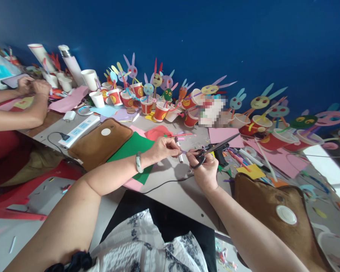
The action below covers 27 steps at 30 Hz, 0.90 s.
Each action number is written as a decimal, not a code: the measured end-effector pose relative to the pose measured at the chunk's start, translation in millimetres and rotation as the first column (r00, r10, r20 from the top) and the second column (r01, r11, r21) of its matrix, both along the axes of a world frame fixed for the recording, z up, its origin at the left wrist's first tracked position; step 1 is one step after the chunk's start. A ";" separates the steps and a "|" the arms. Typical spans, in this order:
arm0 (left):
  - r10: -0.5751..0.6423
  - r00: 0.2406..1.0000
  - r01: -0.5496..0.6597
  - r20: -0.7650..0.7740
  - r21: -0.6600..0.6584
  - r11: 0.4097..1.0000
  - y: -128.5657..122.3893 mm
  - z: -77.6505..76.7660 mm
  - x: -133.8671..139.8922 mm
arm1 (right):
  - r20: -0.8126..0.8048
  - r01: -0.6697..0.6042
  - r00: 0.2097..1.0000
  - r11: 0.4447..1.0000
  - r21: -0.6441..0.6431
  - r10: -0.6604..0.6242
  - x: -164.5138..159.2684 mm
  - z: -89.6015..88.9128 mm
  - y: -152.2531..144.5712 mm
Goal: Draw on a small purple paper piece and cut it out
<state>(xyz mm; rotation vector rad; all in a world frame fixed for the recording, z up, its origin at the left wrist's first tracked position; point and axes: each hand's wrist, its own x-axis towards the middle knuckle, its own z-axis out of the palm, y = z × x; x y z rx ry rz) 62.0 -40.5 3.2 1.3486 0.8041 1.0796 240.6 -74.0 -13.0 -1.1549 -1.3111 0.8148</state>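
My left hand (164, 148), with a bracelet at its wrist, is closed in a pinch over the table. A thin purple strip (184, 152) runs between its fingertips and those of my right hand; its exact shape is too small to make out. My right hand (205, 170) is wrapped round the black handles of a pair of scissors (222, 142), whose blades point away to the right. Just behind my fingers lies a marker pen (180, 156). A green sheet (133, 151) lies under my left wrist, and a black glue gun (221, 155) is beyond my right hand.
Paper cups (162, 111) with rabbit-faced paper figures line the wall. A power strip (81, 130) and brown cushion (102, 139) lie left; another brown cushion (277, 207) lies right. A cable (167, 182) crosses the table. Another person's hands (35, 86) are at far left.
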 end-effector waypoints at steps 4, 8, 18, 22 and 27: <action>0.008 1.000 -0.007 0.027 -0.049 0.999 0.4 -1.8 1.3 | 0.012 0.005 1.000 1.000 0.006 -0.005 0.2 -0.5 -0.4; 0.002 0.998 0.003 0.059 -0.093 0.996 0.9 -3.1 1.9 | 0.028 0.011 1.000 1.000 0.010 -0.011 1.1 -1.1 -0.1; -0.012 0.995 0.024 0.101 -0.111 0.994 3.8 -10.2 2.1 | 0.034 0.008 0.999 1.000 0.016 -0.008 0.0 1.8 -0.2; -0.013 0.994 0.023 0.113 -0.090 0.996 3.8 -12.4 1.8 | 0.022 0.008 1.000 1.000 0.016 -0.008 -0.7 2.3 -0.3; 0.009 0.991 0.005 0.137 -0.101 0.995 2.6 -10.1 1.4 | 0.022 0.005 1.000 1.000 0.023 -0.005 0.3 0.9 0.7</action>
